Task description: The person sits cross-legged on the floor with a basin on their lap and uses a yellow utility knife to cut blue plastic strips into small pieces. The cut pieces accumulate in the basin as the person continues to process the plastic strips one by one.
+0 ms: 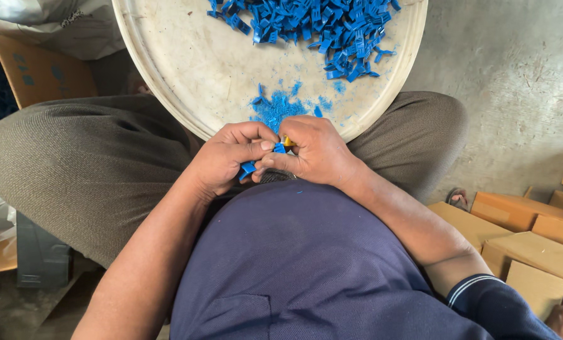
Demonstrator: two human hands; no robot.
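Left hand [221, 160] and right hand [316, 151]: both closed, fingertips meeting on one small blue plastic piece [279, 149] between them, at the near rim of the round tray [168, 82]. Loose pile of blue pieces [319, 25] lies well beyond, across the tray.

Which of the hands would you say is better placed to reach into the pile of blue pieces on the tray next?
Probably the right hand: it sits nearer the pile of blue pieces on the round tray, holding only something small and yellow, while the left hand pinches the blue piece.
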